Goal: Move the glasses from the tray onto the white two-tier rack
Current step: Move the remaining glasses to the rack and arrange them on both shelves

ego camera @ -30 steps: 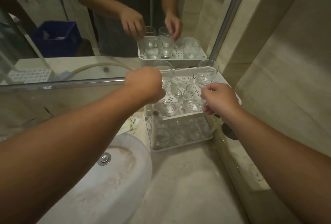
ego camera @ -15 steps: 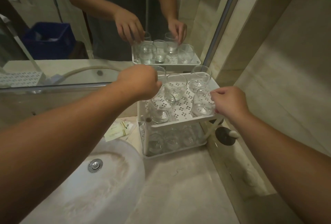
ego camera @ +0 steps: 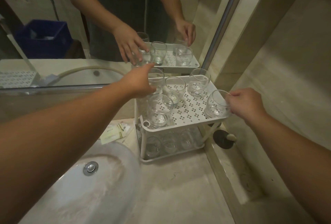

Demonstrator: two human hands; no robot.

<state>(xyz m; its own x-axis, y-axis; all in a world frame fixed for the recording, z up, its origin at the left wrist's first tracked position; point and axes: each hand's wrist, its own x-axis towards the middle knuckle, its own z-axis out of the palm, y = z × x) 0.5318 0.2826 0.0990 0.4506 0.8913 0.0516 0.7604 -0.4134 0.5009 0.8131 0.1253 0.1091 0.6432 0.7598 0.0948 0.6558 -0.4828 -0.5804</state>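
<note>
At the white perforated two-tier rack's front right corner, the right hand pinches a clear tumbler, tilted mouth up-left; the left hand half-curls around the upright back-left glass.

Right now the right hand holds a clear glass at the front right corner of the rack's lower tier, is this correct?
Not quite: the head view shows the right hand holding the clear glass at the front right corner of the white two-tier rack's upper tier, not the lower.

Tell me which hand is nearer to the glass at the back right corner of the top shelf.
Right, narrowly. The right hand holds the tilted front-right glass, in front of the back-right glass. The left hand is at the back-left glass, across the shelf.
</note>
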